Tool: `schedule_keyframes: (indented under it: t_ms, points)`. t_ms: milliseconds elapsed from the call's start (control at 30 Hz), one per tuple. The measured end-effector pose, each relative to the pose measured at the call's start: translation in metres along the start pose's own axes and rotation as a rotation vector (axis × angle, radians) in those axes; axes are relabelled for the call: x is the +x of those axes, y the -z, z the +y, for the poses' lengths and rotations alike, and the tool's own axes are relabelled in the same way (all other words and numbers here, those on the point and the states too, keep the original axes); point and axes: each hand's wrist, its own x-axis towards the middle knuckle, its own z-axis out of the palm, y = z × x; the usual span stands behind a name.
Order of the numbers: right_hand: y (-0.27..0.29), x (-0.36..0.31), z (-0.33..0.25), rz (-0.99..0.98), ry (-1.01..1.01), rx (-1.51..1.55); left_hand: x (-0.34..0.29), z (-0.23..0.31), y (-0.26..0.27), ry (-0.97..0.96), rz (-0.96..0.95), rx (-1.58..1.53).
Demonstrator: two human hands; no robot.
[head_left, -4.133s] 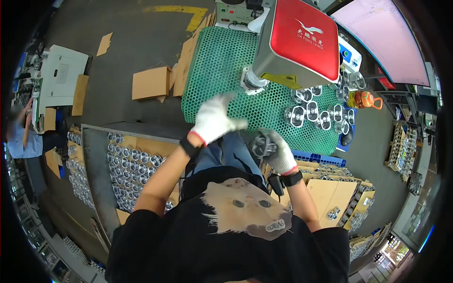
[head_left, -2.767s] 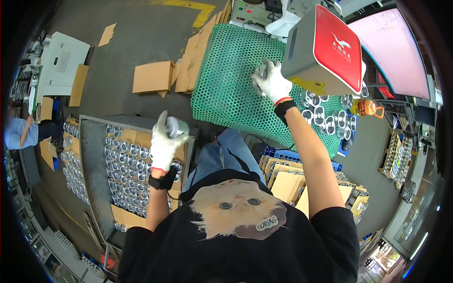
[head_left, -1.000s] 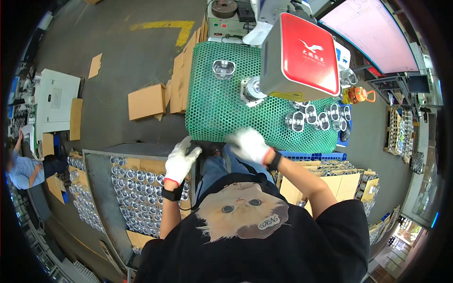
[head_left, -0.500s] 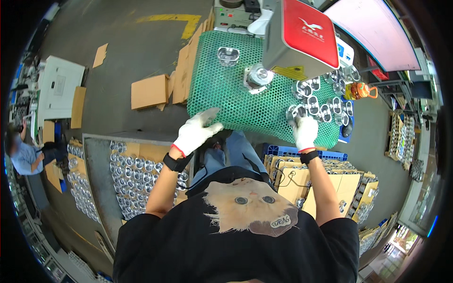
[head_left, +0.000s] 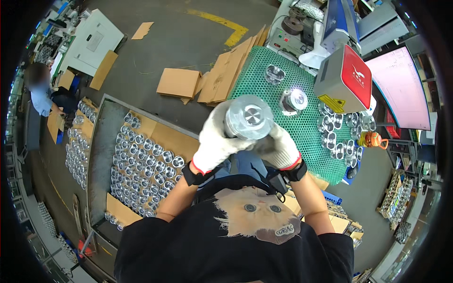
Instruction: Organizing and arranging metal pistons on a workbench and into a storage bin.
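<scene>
Close up, in front of my body, I hold a shiny metal piston with its round crown facing up. My left hand, in a white knitted glove, wraps the piston's left side. From the lower right my right hand, gloved the same way, grips it; some of its fingers are hidden behind the piston. Beyond lies the green perforated mat. On it, a brightly lit piston sits in a fixture, and another piston stands farther back. Several pistons are grouped at the mat's right.
A red and grey machine head overhangs the mat beside a monitor. Left of me stands a metal-sided cart with rows of pistons on cardboard. Cardboard boxes lie on the floor. Another person is at far left.
My right hand has brought a piston from the mat's right side to my front and lifted it. My left hand, earlier empty, has joined it. The whole view has turned.
</scene>
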Motion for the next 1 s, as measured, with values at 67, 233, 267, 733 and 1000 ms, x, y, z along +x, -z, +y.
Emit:
schedule_keyframes:
  t_ms: [67, 233, 267, 733, 1000]
  points:
    - [0.024, 0.003, -0.008, -0.111, 0.017, -0.275, 0.002, 0.006, 0.004, 0.082, -0.052, -0.025]
    - [0.017, -0.007, -0.034, 0.015, 0.218, -0.745, 0.013, 0.014, -0.008, -0.473, 0.150, 0.700]
    - [0.026, -0.008, -0.039, 0.006, 0.414, -1.081, 0.019, 0.010, -0.016, -0.471, 0.133, 0.693]
    - [0.196, -0.147, -0.004, 0.634, 0.189, 0.393, 0.154, -0.092, -0.117, -0.406, -0.123, 0.998]
    - [0.222, -0.095, -0.033, 0.777, 0.315, -0.269, 0.201, -0.251, -0.235, -0.415, -0.493, 0.506]
